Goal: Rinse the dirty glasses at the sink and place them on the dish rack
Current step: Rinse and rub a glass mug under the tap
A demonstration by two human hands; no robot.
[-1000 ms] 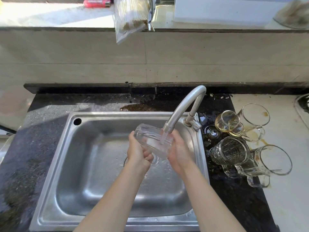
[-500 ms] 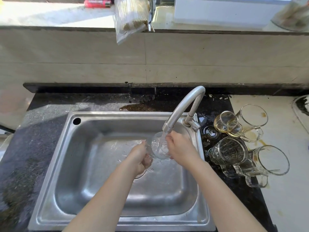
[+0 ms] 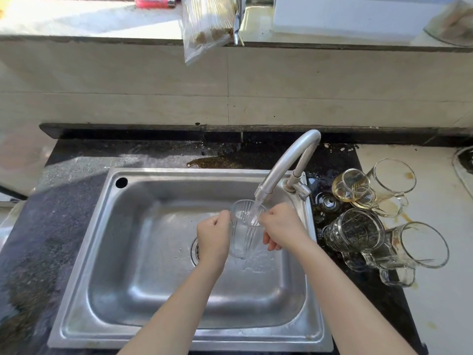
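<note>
Glass (image 3: 244, 231) mouth-up under tap (image 3: 289, 162), frame centre, so stream fills it; I clamp left hand (image 3: 213, 237) round one side, right hand (image 3: 281, 228) on other, steadying.

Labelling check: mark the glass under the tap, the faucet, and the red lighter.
glass (image 3: 244, 238): head view, ribbed side wall below the rim.
faucet (image 3: 281, 163): head view, middle of the curved spout.
red lighter (image 3: 153, 1): head view, middle of its body.
</note>
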